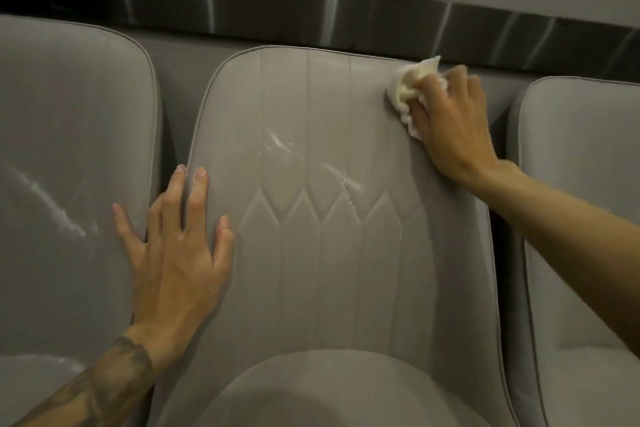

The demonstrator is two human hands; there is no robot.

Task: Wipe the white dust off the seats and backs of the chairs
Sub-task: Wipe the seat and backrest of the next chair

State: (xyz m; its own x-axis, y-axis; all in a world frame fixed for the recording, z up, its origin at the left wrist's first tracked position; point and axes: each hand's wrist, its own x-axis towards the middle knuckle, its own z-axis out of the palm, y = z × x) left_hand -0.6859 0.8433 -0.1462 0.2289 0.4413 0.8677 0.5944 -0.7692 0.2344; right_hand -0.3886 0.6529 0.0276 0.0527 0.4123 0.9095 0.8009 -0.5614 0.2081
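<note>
Under a dark metal wall strip [311,10] stand grey padded chairs [581,218]. Our right hand [453,121] grips a crumpled tissue [412,83] at the upper right corner of the middle chair back [329,253]; white streaks [277,142] lie down-left of it. Our left hand [176,253] rests flat on its left edge. The seats [329,392] are mostly cut off.
</note>
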